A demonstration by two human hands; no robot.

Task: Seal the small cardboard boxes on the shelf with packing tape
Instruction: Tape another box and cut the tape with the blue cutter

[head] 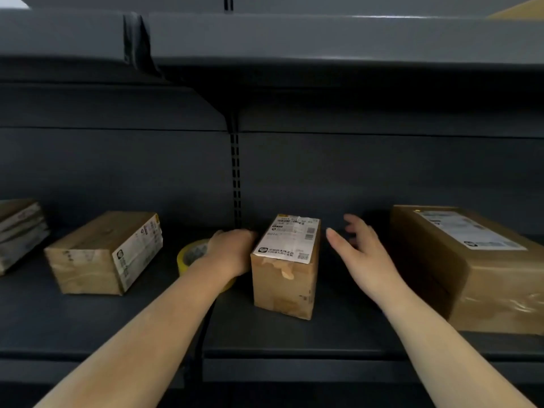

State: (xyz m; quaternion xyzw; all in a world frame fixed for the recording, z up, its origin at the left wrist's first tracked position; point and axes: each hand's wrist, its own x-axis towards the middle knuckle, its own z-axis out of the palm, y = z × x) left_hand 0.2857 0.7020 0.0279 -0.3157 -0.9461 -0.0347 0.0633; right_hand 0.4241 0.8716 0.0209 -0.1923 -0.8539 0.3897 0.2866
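A small cardboard box (284, 278) with a white shipping label on top stands in the middle of the dark shelf (294, 340). My left hand (232, 251) rests against the box's left side, its fingers hidden behind the box edge. Under and behind that wrist lies a roll of yellow packing tape (190, 256); whether the hand grips the roll is unclear. My right hand (362, 254) hovers to the right of the box, fingers spread, touching nothing. A second small box (103, 254) lies on its side to the left.
A large taped cardboard box (477, 269) with a label fills the right end of the shelf. A stack of flat packages (19, 231) sits at the far left. An upper shelf (294, 39) overhangs. A slotted upright (235, 172) runs down the back panel.
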